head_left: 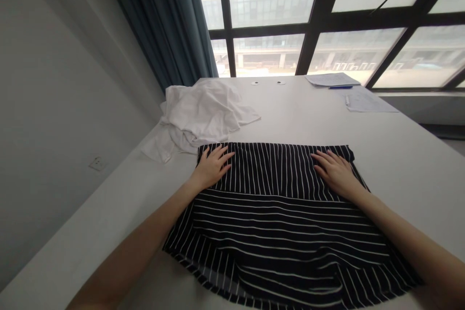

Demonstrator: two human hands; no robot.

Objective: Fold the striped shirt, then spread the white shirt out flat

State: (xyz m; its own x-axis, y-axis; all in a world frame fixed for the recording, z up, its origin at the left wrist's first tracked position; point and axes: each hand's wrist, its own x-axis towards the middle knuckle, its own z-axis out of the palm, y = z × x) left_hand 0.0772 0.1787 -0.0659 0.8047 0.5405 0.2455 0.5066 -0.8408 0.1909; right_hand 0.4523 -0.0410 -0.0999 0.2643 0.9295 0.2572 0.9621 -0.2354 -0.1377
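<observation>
On the white table [417, 189], a black-and-white striped garment [276, 247] is lying folded near the edge, its long axis running crosswise in front of the person. The left hand [212, 167] and right hand [336, 172] are resting open and palm-down on its upper layer, grasping nothing, seemingly pressing the fabric flat, while a crumpled white cloth [196, 116] is lying off to the left, beyond the garment.

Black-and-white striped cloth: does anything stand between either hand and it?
Nothing visible: the left hand and right hand lie flat directly on the black-and-white striped cloth. The crumpled white cloth lies off to its far left.
</observation>
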